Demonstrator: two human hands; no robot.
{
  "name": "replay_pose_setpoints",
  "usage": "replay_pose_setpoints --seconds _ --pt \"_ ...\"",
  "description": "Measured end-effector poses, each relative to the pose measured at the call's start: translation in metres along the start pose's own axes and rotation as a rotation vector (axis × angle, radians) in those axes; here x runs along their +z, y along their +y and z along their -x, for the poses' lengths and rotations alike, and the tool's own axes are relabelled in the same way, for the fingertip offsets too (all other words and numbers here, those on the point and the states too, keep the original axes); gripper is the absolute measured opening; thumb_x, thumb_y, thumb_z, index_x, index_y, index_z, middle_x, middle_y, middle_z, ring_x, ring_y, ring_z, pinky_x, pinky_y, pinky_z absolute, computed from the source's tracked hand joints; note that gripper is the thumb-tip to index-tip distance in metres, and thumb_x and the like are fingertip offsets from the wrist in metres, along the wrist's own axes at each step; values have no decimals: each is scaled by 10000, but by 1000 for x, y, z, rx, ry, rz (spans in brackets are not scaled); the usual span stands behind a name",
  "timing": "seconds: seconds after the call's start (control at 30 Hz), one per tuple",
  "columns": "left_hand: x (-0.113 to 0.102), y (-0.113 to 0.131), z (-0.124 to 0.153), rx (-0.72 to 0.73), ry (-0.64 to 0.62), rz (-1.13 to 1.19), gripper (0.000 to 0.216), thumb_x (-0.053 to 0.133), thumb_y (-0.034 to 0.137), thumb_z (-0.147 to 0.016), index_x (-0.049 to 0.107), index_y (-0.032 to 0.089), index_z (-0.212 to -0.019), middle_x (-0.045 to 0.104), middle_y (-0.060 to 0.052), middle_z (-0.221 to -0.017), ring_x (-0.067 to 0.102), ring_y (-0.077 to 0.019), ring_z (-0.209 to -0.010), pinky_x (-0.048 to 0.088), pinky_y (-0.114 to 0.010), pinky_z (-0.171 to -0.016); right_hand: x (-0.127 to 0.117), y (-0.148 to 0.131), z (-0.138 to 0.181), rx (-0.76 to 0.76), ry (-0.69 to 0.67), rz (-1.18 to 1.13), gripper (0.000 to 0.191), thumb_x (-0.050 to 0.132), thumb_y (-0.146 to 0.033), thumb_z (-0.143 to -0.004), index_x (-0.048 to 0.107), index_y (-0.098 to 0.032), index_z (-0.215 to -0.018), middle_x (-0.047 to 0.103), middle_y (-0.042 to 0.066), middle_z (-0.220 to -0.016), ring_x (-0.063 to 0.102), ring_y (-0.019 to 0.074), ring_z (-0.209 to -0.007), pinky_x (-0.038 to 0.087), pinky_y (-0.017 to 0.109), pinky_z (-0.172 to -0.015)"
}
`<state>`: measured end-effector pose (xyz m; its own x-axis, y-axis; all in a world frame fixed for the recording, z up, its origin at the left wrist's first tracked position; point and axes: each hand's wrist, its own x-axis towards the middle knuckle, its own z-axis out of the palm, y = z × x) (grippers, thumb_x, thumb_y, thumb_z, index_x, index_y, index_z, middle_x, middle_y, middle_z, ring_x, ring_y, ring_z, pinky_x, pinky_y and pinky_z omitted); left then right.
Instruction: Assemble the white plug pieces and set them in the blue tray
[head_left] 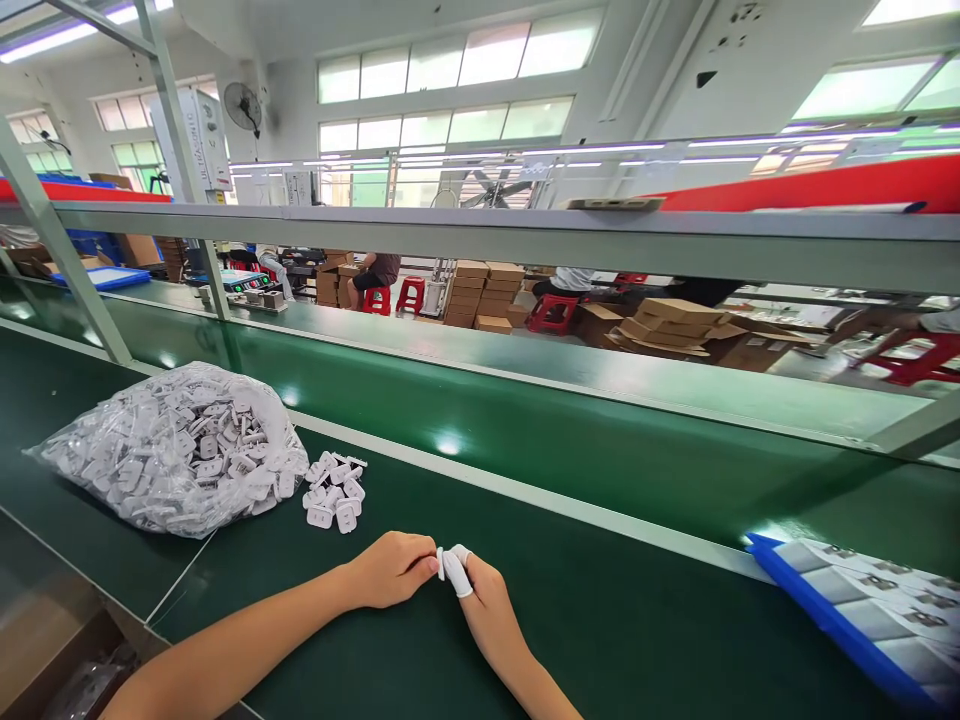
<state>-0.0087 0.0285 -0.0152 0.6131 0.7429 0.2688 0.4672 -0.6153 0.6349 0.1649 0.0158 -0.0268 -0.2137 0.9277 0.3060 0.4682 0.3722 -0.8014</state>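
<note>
My left hand [395,570] pinches the edge of a small white plastic piece [440,564], which stands on edge between my two hands. My right hand [487,605] wears white finger covers on two fingertips, and these press against the piece's other side. To the left of my hands lies a loose heap of similar white plastic pieces [334,492]. Beyond the heap sits a clear plastic bag [187,450], open and full of the same pieces. All of this is on the dark green worktable [600,620].
A blue tray [832,615] holding white parts with metal bits stands at the right. A grey shelf beam [480,235] spans above the bench, carried by a post [67,240] at left. Stacked cardboard boxes [480,290], red stools and seated people are further back.
</note>
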Motion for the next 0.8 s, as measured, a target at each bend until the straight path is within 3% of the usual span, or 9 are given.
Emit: replay_pose_setpoints --seconds 0.23,0.5,0.8 --pt "0 -1 -1 -18 -21 -30 385 233 386 -980 484 173 -780 508 0 -725 462 -118 -649 350 -236 -615 0 2 0 -49 46 44 400 360 -437 -908 407 -212 -581 489 -12 -567 417 131 -506 334 255 -499" --pt "0 2 -1 -21 -21 -42 353 245 352 -976 495 176 -799 525 -10 -752 476 -124 -665 363 -233 -635 -3 -4 0 25 36 11 388 384 -452 -903 476 -205 -617 532 -4 -586 448 139 -526 350 254 -490" --pt "-1 6 1 -57 37 -10 169 365 264 -930 503 187 -868 564 -6 -790 524 -131 -698 383 -224 -645 -3 -1 1 60 9 -9 322 408 -426 -885 524 -205 -681 567 11 -626 500 167 -565 395 266 -540"
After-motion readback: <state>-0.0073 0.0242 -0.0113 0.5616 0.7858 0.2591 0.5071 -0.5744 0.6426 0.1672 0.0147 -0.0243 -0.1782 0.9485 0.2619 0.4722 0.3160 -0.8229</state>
